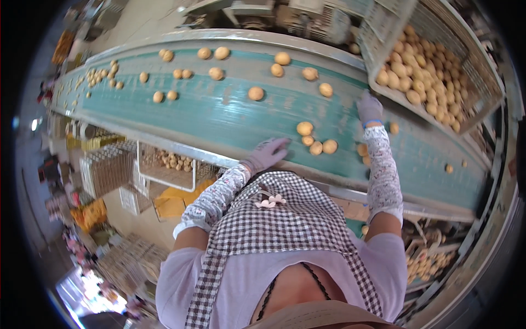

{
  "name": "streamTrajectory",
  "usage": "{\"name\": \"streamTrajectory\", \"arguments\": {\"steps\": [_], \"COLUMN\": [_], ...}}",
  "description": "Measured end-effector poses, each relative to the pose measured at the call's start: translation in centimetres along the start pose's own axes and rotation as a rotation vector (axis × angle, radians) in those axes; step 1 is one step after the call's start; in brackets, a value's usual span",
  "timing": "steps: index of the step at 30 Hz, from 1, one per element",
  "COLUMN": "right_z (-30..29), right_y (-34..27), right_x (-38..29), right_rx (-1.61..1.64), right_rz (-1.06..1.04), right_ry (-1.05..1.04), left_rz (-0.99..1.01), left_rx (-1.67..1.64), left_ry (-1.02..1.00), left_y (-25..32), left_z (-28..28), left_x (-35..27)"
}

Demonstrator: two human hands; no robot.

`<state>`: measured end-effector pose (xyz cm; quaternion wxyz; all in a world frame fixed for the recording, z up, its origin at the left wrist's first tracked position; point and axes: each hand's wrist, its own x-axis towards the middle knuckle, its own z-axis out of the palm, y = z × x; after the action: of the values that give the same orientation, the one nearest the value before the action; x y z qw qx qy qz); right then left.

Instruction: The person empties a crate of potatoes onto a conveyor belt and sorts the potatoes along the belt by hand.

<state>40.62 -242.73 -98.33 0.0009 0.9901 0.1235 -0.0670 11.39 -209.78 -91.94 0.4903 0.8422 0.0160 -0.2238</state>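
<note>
My left hand [269, 154], in a pale lilac glove, rests at the near edge of a green conveyor belt [197, 119]. Its fingers are spread and nothing is in them. Farther over, my right hand [370, 107], gloved alike, reaches across the belt beside a plastic crate [437, 121] of potatoes [423, 78]. The back of that glove hides its palm and most of its fingers. Between my hands a small group of potatoes [316, 148] sits on the belt. A potato [326, 90] lies left of my right hand, and others are partly covered by my right forearm.
More potatoes [215, 73] are scattered along the belt, denser toward its far left end. A metal rail [164, 146] borders the near side. Below left stand a wire-framed crate [166, 179] with potatoes and stacked crates [107, 168]. Machinery [316, 20] lies beyond the belt.
</note>
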Motion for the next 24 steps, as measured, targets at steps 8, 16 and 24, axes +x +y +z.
{"name": "streamTrajectory", "arguments": {"steps": [8, 16, 24], "right_z": [-12.8, -24.1, -31.4], "right_y": [-4.7, -6.2, 19.5], "right_x": [-2.7, 4.2, 16.3], "right_rx": [0.686, 1.731, -0.06], "right_rz": [-0.339, -0.593, -0.414], "right_ry": [-0.468, -0.361, 0.748], "left_rz": [0.007, -0.153, 0.456], "left_rx": [0.182, 0.398, 0.639], "left_ry": [0.66, 0.87, 0.721], "left_y": [-0.3, -6.5, -5.6], "left_z": [-1.4, -11.4, 0.5], "left_x": [2.7, 8.4, 7.8]}}
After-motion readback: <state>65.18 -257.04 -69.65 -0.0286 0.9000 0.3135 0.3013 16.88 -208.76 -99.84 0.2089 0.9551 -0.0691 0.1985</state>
